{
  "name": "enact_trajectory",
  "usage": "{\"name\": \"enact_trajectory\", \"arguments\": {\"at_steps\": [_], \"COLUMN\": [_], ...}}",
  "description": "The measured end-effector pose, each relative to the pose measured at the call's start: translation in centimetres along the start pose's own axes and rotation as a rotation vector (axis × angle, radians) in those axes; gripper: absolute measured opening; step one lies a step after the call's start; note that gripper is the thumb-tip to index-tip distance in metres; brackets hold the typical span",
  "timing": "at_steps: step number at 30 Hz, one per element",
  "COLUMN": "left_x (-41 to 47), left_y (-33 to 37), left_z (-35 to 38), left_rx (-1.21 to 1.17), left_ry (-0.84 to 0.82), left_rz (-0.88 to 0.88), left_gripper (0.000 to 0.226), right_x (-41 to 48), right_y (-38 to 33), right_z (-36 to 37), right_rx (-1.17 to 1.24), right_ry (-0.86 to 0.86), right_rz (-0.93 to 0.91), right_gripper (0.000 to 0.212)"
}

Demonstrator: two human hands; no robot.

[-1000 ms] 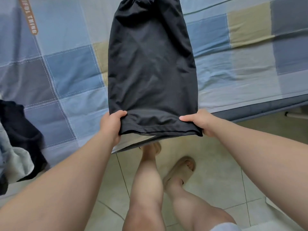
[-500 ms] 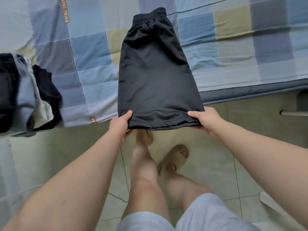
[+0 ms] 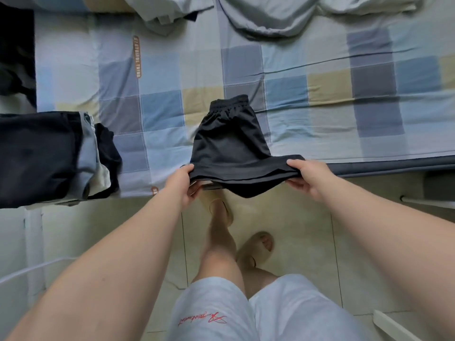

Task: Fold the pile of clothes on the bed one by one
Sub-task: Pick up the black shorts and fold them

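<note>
A pair of black shorts lies lengthwise on the checked bed sheet, its elastic waistband farthest from me. The hem end hangs past the bed's front edge. My left hand pinches the hem's left corner, and my right hand pinches its right corner. The hem is lifted and stretched between both hands, with a fold of cloth sagging under it.
A stack of dark and grey clothes sits at the bed's left edge. A crumpled grey garment lies at the back of the bed. Below are the tiled floor, my legs and tan slippers.
The hem has risen off the bed edge and is drawn toward the waistband, so the shorts look shorter. The camera has pulled back, showing more of the bed.
</note>
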State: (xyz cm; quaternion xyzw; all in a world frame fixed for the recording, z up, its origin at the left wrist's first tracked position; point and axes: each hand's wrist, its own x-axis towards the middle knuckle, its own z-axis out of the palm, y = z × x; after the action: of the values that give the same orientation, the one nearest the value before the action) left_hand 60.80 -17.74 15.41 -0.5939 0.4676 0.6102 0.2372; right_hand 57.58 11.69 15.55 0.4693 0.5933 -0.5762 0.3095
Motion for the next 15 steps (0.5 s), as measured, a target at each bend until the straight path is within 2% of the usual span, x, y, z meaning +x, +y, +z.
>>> {"name": "enact_trajectory", "arguments": {"at_steps": [5, 8, 9, 11, 13, 15], "left_x": [4.2, 7.2, 8.2, 9.8, 11.4, 13.6], "left_y": [7.8, 12.4, 13.5, 15.2, 15.7, 14.8], "left_z": [3.9, 5.6, 6.1, 6.7, 7.0, 6.7], "left_rx": [-0.12, -0.109, -0.08, 0.05, 0.225, 0.434], "left_ry": [-0.057, -0.113, -0.14, -0.174, -0.133, -0.041], "left_rz": [-0.028, 0.004, 0.014, 0.043, 0.096, 0.199], "left_gripper": [0.012, 0.02, 0.024, 0.028, 0.028, 0.036], "right_x": [5.3, 8.5, 9.3, 10.9, 12.3, 13.9], "right_y": [-7.9, -12.1, -13.0, -14.1, -13.8, -12.2], "right_z": [4.6, 7.1, 7.8, 9.3, 10.3, 10.9], "right_rx": [0.14, 0.187, 0.181, 0.111, -0.037, -0.218], "right_ry": [0.043, 0.061, 0.057, 0.014, 0.021, 0.111], "right_rz": [0.028, 0.018, 0.017, 0.026, 0.025, -0.029], "right_gripper": [0.011, 0.007, 0.008, 0.024, 0.036, 0.04]}}
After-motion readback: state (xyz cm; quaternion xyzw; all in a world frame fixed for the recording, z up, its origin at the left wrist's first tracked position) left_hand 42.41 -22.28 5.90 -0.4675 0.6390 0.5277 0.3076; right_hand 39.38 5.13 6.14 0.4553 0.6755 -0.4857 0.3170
